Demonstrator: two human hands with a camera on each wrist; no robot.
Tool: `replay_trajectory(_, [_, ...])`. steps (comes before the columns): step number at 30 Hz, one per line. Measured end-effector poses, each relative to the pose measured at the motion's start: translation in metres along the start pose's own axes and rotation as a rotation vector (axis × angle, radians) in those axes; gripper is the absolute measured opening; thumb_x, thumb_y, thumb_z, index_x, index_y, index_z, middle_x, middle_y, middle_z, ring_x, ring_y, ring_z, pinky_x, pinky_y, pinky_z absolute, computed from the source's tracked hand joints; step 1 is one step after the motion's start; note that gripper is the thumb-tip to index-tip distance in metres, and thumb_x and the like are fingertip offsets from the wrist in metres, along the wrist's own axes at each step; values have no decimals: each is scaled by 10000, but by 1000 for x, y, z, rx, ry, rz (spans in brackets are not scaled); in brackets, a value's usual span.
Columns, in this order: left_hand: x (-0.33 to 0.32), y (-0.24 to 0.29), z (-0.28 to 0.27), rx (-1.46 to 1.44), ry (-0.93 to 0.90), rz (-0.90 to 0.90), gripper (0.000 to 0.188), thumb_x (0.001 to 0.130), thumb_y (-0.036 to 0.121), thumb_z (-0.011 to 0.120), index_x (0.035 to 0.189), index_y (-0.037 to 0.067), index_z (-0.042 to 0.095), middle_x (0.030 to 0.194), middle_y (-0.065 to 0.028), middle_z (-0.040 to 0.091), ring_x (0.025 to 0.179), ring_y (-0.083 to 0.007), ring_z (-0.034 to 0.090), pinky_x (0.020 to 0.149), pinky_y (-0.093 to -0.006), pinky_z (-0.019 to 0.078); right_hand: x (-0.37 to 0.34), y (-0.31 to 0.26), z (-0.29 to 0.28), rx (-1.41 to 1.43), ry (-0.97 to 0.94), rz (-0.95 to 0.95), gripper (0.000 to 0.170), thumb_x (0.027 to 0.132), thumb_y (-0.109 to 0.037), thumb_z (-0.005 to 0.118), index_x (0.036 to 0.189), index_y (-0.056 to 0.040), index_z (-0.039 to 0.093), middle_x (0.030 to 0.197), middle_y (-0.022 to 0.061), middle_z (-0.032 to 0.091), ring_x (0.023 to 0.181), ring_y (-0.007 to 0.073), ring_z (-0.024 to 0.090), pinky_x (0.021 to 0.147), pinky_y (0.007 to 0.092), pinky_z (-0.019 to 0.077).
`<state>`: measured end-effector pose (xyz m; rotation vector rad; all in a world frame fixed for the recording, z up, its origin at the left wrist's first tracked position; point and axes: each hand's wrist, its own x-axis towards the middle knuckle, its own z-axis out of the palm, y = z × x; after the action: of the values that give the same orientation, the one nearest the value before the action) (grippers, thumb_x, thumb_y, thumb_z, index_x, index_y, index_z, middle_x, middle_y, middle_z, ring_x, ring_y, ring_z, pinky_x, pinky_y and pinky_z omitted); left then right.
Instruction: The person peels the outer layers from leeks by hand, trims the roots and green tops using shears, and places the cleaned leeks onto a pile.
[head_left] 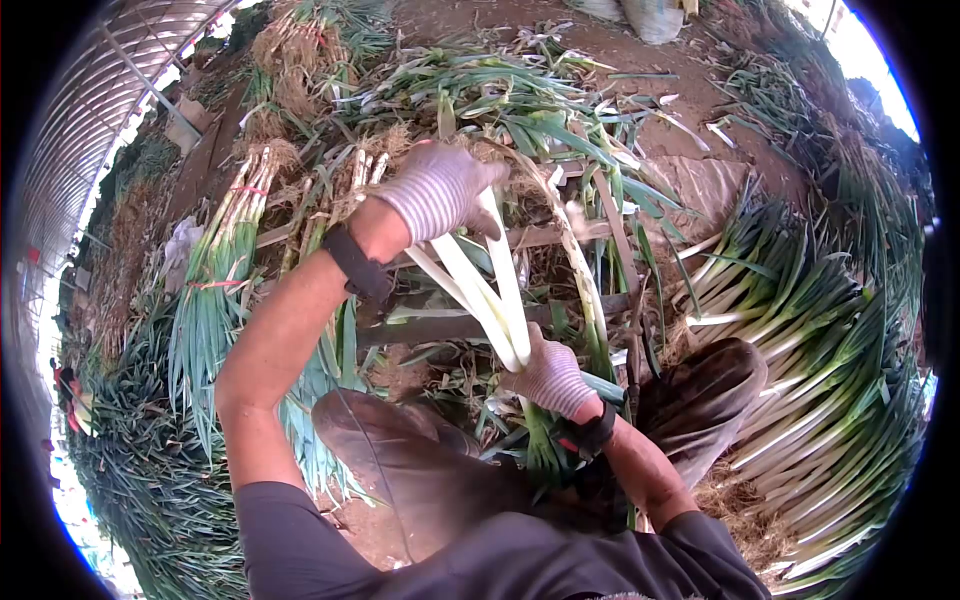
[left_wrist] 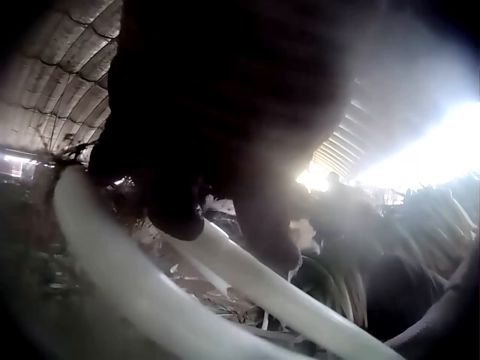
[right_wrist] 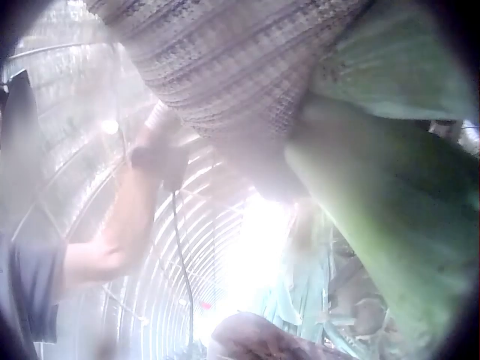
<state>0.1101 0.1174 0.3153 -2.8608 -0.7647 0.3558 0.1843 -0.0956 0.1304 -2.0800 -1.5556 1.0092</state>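
Note:
Several thick white green onion stalks (head_left: pixel 465 285) slant between my two gloved hands, fanned apart at the top and drawn together lower down. My left hand (head_left: pixel 440 190), in a striped glove, grips one stalk near its upper end. In the left wrist view the dark fingers (left_wrist: pixel 266 232) overlap a pale stalk (left_wrist: pixel 300 300). Lower and to the right, my right hand (head_left: pixel 552 375) holds the gathered stalks where white turns green. Their green leaves (head_left: pixel 542 440) hang below it toward my lap. Beside the glove, the right wrist view shows a broad green part (right_wrist: pixel 382 202) up close.
A long row of cleaned green onions (head_left: pixel 800 420) lies at right. Tied bundles (head_left: pixel 225 230) with roots are at left, above a large leafy pile (head_left: pixel 150 480). Loose leaves and trimmings (head_left: pixel 480 80) cover the ground ahead. A wooden bar (head_left: pixel 440 328) crosses before my knees.

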Motion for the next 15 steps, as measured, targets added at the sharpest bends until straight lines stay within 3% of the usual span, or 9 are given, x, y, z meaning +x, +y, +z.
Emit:
replay_trajectory(3, [2,-15,34,41,149,136,390,876,364,684,1223,187,662,771,-125,696,699,-309,702,694,-451,563,2,4,1,3,8,-12,760,695,-336,773,1271,5,414,878,231,697,852,410,697,793,480,560])
replay_trajectory(4, [1,-18,42,-14,282,211,265,919,238,622,1175,207,681,757,-109,689,691,-295,696,610,-424,554,2,3,1,1,8,-14,761,696,-336,774,1271,7,413,877,232,697,850,409,696,790,480,561])
replay_trajectory(8, [7,-43,51,-80,295,258,227,970,167,533,1117,189,705,773,-93,697,724,-266,710,703,-401,578,-1,0,-1,4,9,5,765,697,-339,782,1274,4,415,877,231,697,845,409,696,790,478,558])
replay_trajectory(11, [14,-64,35,-105,389,132,215,987,188,536,1100,161,717,857,-119,718,745,-249,713,739,-409,586,2,4,3,21,36,-28,767,697,-337,786,1280,-2,415,878,231,697,843,409,696,796,478,556])
replay_trajectory(13, [17,-73,1,112,259,-262,207,987,162,545,1085,109,720,935,-153,727,747,-260,707,764,-422,588,-1,4,10,30,53,-42,769,697,-337,789,1283,-8,416,881,230,697,842,409,696,804,478,554])
replay_trajectory(15, [12,-152,6,-643,606,-566,207,973,111,549,1090,56,711,964,-157,732,753,-274,709,788,-438,589,-10,2,5,-15,-6,-9,774,693,-344,795,1282,-11,418,888,233,695,849,413,694,807,478,554])
